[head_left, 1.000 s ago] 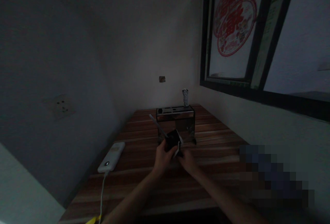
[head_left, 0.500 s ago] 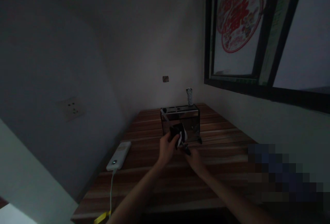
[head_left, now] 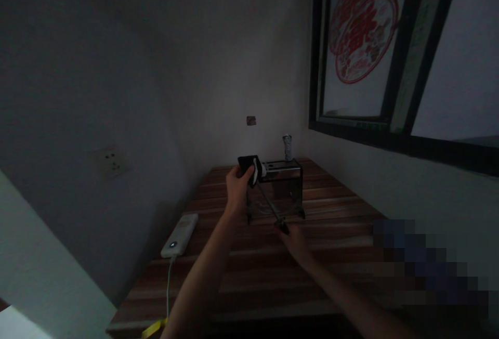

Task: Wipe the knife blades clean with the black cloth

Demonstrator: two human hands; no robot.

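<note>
My left hand [head_left: 236,185] is closed around a black piece with a white edge [head_left: 249,165], perhaps folded cloth; its exact kind is unclear in the dim light. My right hand [head_left: 294,240] grips the dark handle of a long, thin, rod-like tool [head_left: 268,199]. The tool slants up and left, its far end hidden behind the black-and-white piece. Just beyond both hands stands a black-framed rack [head_left: 294,172] with slots in its top and see-through sides. My left hand and the piece cover its upper left corner.
A patterned, upright cylinder [head_left: 287,148] rises at the rack's back right. On the wood-grain table [head_left: 218,297] at left lies a white power bank [head_left: 180,236] with a cable [head_left: 168,287]. Walls close in behind and to the left; a framed window [head_left: 362,126] is at right.
My left hand has moved up and left with the black-and-white piece, along the tool and away from its handle. The tool's shaft now shows between my hands. My right hand stays nearly still.
</note>
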